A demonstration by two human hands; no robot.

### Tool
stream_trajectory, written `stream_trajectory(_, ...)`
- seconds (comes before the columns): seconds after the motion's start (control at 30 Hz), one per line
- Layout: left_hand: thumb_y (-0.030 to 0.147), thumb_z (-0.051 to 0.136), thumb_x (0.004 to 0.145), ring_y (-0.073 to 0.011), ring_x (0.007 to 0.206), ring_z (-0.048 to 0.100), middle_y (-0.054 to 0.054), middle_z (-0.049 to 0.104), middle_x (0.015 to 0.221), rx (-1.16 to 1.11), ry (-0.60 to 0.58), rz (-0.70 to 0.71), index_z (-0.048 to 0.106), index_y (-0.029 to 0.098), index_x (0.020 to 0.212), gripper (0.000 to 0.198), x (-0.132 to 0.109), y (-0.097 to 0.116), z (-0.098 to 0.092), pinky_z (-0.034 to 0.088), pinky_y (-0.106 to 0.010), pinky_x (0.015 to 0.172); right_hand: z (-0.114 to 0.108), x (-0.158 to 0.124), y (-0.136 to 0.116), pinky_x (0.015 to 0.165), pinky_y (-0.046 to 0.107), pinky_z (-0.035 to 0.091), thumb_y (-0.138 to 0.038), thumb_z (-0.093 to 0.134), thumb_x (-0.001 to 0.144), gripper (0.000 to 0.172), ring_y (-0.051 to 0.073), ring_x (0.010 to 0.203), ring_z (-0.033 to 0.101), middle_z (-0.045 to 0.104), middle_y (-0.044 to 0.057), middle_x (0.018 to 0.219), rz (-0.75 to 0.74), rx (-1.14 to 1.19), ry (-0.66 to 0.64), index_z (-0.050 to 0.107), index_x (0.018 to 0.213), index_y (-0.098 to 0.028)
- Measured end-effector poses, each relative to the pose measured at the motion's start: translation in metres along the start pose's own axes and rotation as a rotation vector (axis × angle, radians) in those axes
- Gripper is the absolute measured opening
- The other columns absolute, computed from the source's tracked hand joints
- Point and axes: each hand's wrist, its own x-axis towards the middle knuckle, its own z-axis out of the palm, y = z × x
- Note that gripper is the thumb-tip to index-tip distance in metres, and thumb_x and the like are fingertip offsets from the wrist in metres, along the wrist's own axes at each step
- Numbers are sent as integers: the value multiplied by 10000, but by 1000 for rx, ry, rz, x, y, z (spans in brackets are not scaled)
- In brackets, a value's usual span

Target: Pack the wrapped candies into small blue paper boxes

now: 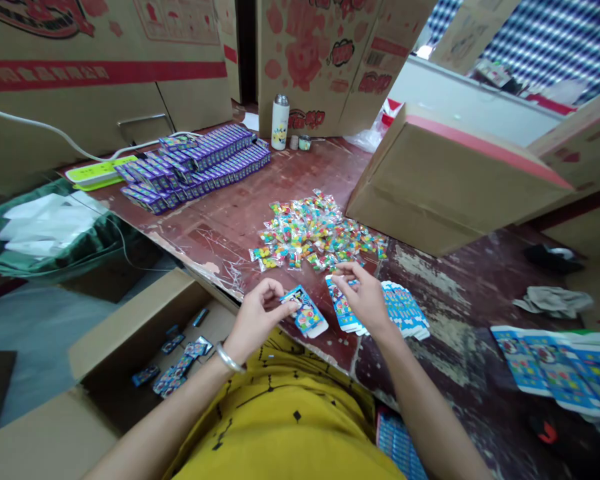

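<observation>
From the person's seat: left hand (255, 317) pinches a blue printed carton (309, 319) at 12; right hand (366, 297), fingers bent over fanned flat cartons (405, 310) at 1, grip unclear. Dragging one could spill the fan. Sachets of candy (305, 230) at 12, chipped red-brown tabletop (325, 167); purple boxes (200, 163) at 11, printed cardboard case (300, 67) behind.

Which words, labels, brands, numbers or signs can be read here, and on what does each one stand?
"食品有限公司": on the red band of the large left carton; the characters before it are unclear.
Middle carton: lettering and a barcode, too blurred to read.
Blue packet in the left hand, fanned blue packets, purple boxes: print too small.
</observation>
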Motion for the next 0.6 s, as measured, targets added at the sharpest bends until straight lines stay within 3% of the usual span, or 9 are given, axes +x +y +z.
stream_trajectory(0.1,292,720,730,-102,629,562,34,562,776,31,52,-54,475,191,954,347,5,3,-10,471,-202,543,2,30,19,839,374,495,-185,625,823,280,234,971,600,677,70,1082,-185,-371,-57,643,1099,-228)
stream_trajectory(0.2,275,703,720,-153,777,613,-24,605,960,-7,21,-113,491,197,1159,494,6,3,-19,529,-280,645,12,53,28,867,373,478,-108,651,784,381,253,1078,551,680,53,1123,-339,-542,-169,639,1129,-270)
stream_trajectory(0.27,252,695,712,-166,855,614,-54,626,1039,19,-36,-126,562,167,1141,457,6,2,-23,514,-299,756,18,62,32,854,357,482,-124,642,805,272,242,1022,578,706,55,1034,-362,-544,-154,671,1039,-259)
stream_trajectory(0.37,243,672,719,-162,824,596,-45,661,935,108,-70,-117,646,132,982,287,7,-2,-26,469,-279,776,16,68,33,852,355,484,-166,562,874,150,231,955,618,710,79,974,-343,-515,-72,675,960,-216)
stream_trajectory(0.43,254,665,724,-162,793,582,-28,653,857,165,-45,-90,646,132,919,230,8,-5,-24,455,-270,743,11,66,27,817,343,504,-201,515,902,156,219,916,644,705,91,980,-277,-400,69,654,973,-193)
stream_trajectory(0.53,261,678,718,-163,793,578,-25,644,858,169,-53,-66,619,143,924,245,10,-8,-15,456,-260,717,5,52,4,718,307,546,-290,554,880,144,191,794,685,712,72,910,-109,40,275,620,952,-184)
stream_trajectory(0.6,258,692,715,-160,811,581,-30,641,892,115,-69,-57,602,150,956,279,10,-10,-7,463,-252,712,7,38,-15,707,305,562,-326,599,850,159,185,767,696,718,60,886,-50,273,262,615,929,-189)
